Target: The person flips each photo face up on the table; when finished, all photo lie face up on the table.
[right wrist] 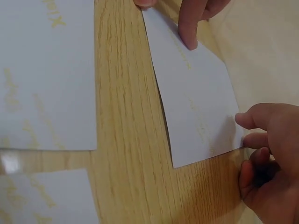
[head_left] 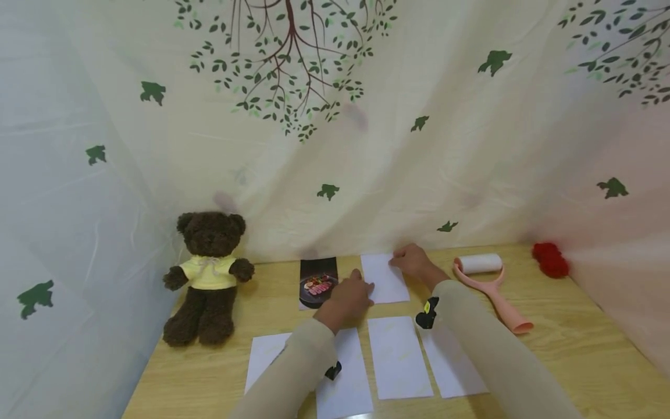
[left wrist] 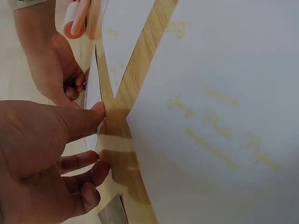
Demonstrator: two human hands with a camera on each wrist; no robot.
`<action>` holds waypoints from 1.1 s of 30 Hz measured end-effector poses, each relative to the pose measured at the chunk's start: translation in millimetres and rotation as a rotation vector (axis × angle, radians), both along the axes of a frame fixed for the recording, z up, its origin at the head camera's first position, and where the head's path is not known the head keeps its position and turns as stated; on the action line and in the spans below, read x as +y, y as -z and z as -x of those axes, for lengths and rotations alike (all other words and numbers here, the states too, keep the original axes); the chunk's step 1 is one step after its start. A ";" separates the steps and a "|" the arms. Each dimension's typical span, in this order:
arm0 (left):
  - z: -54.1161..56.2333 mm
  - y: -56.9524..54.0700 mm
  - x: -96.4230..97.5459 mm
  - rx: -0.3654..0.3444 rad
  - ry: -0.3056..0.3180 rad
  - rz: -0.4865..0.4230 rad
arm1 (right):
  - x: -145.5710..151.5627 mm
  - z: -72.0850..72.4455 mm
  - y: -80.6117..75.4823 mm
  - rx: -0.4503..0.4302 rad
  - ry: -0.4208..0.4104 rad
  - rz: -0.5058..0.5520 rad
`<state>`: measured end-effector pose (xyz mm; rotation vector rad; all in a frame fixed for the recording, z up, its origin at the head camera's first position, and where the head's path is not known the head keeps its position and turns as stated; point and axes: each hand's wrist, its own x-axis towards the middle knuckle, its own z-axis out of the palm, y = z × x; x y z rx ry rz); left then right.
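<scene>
A white sheet of photo paper (head_left: 385,280), blank but for faint yellow lettering, lies near the back of the wooden table. My right hand (head_left: 416,261) pinches its right edge, with the thumb on top in the right wrist view. On the opposite side, my left hand (head_left: 348,298) touches the sheet with spread fingers; one fingertip (right wrist: 191,43) presses its face and the thumb is at the near corner. Just left of that sheet is a face-up photo (head_left: 317,283) of sliced food on a dark plate, partly covered by the left hand.
Several more white sheets (head_left: 400,358) lie in a row nearer me, partly under my sleeves. A brown teddy bear (head_left: 209,273) in a yellow top sits at left. On the right are a pink-handled lint roller (head_left: 478,263) and a red fluffy item (head_left: 551,260). A printed curtain (head_left: 366,174) hangs behind.
</scene>
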<state>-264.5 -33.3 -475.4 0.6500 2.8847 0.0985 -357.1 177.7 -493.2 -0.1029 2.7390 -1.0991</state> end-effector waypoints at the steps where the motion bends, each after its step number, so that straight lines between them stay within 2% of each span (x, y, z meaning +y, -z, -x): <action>1: -0.2 -0.2 0.2 -0.014 -0.005 0.011 | -0.6 0.2 -0.2 -0.003 -0.007 -0.010; 9: -1.8 -4.0 -1.0 -0.080 -0.027 -0.004 | -4.1 3.8 4.8 0.035 -0.029 -0.035; 13: -1.1 -4.4 -2.0 -0.097 -0.029 -0.013 | -5.5 4.9 4.5 0.020 -0.056 -0.020; 16: -0.3 -4.5 -2.2 -0.107 -0.034 -0.041 | -4.4 3.9 -1.7 0.008 -0.080 -0.002; 23: 0.6 -2.3 -1.8 -0.155 -0.052 -0.112 | 3.1 -4.4 -19.2 0.015 -0.068 0.097; 29: 2.8 -4.1 2.0 -0.076 -0.025 -0.140 | -1.6 -13.3 -32.7 -0.031 -0.027 0.270; 31: 3.5 -3.7 4.7 -0.032 -0.025 -0.180 | -4.7 -15.7 -35.8 -0.047 -0.003 0.331; 33: 3.1 -4.5 7.7 -0.008 -0.040 -0.273 | -7.4 -17.6 -38.3 -0.062 0.018 0.388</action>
